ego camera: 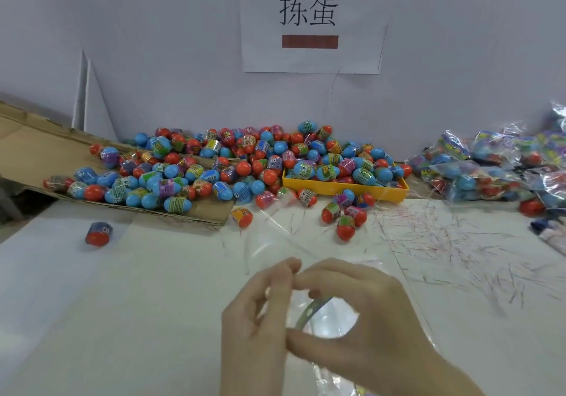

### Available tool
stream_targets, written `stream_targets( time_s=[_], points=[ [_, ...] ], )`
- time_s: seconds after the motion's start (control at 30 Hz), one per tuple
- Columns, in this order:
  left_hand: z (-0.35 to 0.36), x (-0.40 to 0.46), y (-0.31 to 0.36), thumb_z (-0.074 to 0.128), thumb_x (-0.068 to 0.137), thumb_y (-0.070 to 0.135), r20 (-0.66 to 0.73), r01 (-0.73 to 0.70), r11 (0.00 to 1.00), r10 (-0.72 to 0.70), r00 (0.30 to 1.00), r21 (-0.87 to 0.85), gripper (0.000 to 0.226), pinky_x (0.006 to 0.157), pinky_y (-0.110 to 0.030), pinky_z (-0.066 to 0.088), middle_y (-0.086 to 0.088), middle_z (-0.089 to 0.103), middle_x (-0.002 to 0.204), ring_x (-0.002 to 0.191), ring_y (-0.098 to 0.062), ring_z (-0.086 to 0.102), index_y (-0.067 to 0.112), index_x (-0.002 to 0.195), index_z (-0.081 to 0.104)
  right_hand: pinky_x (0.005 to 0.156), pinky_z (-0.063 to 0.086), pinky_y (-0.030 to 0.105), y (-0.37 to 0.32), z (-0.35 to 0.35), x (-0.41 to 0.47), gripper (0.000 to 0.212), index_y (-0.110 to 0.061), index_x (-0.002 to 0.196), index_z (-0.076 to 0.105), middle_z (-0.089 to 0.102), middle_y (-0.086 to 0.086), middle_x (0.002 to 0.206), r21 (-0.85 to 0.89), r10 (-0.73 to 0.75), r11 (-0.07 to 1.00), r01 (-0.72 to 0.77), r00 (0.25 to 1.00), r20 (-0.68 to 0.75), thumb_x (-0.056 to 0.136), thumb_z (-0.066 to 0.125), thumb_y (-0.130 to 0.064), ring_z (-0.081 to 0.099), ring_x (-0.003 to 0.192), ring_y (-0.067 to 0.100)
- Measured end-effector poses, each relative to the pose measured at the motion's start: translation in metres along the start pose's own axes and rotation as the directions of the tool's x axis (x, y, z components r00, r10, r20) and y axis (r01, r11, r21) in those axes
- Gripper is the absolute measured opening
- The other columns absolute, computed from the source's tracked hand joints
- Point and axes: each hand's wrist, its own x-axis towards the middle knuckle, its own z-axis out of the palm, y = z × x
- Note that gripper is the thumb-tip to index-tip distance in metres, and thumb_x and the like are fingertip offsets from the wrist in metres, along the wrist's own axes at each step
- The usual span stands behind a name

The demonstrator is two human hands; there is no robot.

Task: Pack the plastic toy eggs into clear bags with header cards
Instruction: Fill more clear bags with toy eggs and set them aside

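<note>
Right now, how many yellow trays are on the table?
1. The yellow tray sits right of the middle, against the egg pile, heaped with eggs. Another could be hidden under the pile or the packed bags.

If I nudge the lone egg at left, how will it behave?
Likely rolls: the egg has a rounded red end and sits free on the flat table. Probably light, being hollow-looking plastic. Its glossy wrap looks slippery to pinch.
</note>
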Motion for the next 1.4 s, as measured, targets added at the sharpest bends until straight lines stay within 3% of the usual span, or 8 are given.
stream_targets(
  time_s=[0.1,0.2,0.3,0.57,0.77,0.93,1.17,1.4],
  points=[
    [-0.012,0.021,0.005,0.053,0.087,0.014,-0.054,0.015,1.0,-0.015,0.998,0.012,0.033,0.062,-0.023,0.05,0.005,0.074,0.075,0.072,-0.009,0.069,0.02,0.063,0.074,0.062,0.047,0.015,0.034,-0.017,0.023,0.022,-0.028,0.088,0.072,0.07,-0.015,0.077,0.454,0.302,0.845,-0.284,0.953,0.033,0.069,0.074,-0.039,0.062,0.067,0.002],
    [-0.016,0.031,0.01,0.049,0.091,0.009,-0.003,0.053,0.998,-0.053,0.999,0.021,0.026,0.055,-0.025,0.05,-0.003,0.073,0.068,0.056,-0.015,0.067,0.015,0.075,0.068,0.067,0.047,0.017,0.091,-0.013,0.041,0.029,-0.015,0.101,0.068,0.069,-0.008,0.087,0.03,0.532,0.846,-0.532,0.839,-0.116,0.078,0.069,-0.032,0.06,0.075,0.006],
    [-0.014,0.032,0.013,0.046,0.092,0.002,0.053,0.049,0.998,-0.051,0.997,0.041,0.022,0.045,-0.015,0.047,-0.008,0.068,0.057,0.046,-0.014,0.062,0.013,0.083,0.064,0.076,0.039,0.025,0.13,0.006,0.036,0.045,-0.02,0.117,0.06,0.057,-0.001,0.106,-0.417,0.539,0.771,-0.482,0.842,0.023,0.078,0.066,-0.043,0.049,0.096,0.015],
    [-0.007,0.026,0.014,0.052,0.083,0.025,0.143,-0.005,0.999,-0.003,0.99,0.053,0.016,0.05,-0.015,0.048,-0.005,0.069,0.061,0.05,-0.014,0.063,0.012,0.081,0.062,0.073,0.043,0.027,0.14,0.018,0.024,0.026,-0.014,0.108,0.059,0.06,0.002,0.102,-0.436,0.45,0.795,-0.423,0.892,-0.044,0.084,0.064,-0.021,0.051,0.089,0.017],
    [-0.01,0.025,0.014,0.063,0.052,0.049,0.101,-0.13,0.983,0.117,0.988,0.13,0.034,0.06,-0.018,0.054,0.004,0.073,0.07,0.066,-0.009,0.068,0.023,0.071,0.074,0.068,0.046,0.008,0.083,-0.021,0.039,0.023,-0.014,0.111,0.058,0.062,-0.008,0.09,0.289,0.506,0.852,-0.437,0.83,-0.234,0.088,0.056,-0.008,0.06,0.078,-0.001],
    [-0.007,0.023,0.019,0.072,0.049,0.032,0.142,-0.168,0.98,0.152,0.978,0.106,0.022,0.051,-0.014,0.049,-0.001,0.071,0.06,0.052,-0.012,0.067,0.027,0.07,0.074,0.07,0.049,0.013,0.018,-0.058,0.032,0.027,-0.028,0.097,0.07,0.069,-0.003,0.093,0.709,0.333,0.66,-0.248,0.943,0.02,0.074,0.058,-0.023,0.064,0.083,0.007],
    [-0.005,0.015,0.023,0.074,0.043,0.034,0.165,-0.237,0.956,0.209,0.964,0.173,0.029,0.061,-0.013,0.051,0.007,0.072,0.063,0.061,-0.006,0.067,0.033,0.072,0.072,0.077,0.05,0.028,-0.009,-0.065,0.031,0.031,-0.036,0.105,0.062,0.059,-0.016,0.101,0.267,0.109,0.954,-0.133,0.989,0.104,0.075,0.052,-0.038,0.058,0.093,0.012],
    [-0.005,0.011,0.026,0.084,0.048,0.029,0.205,-0.291,0.938,0.252,0.946,0.19,0.038,0.06,-0.005,0.045,0.011,0.072,0.065,0.064,0.0,0.067,0.037,0.083,0.07,0.07,0.043,0.008,-0.001,-0.062,0.051,0.017,-0.029,0.095,0.059,0.062,-0.018,0.093,-0.122,0.002,0.992,0.021,0.982,0.186,0.082,0.049,-0.032,0.054,0.077,-0.001]
  ],
)
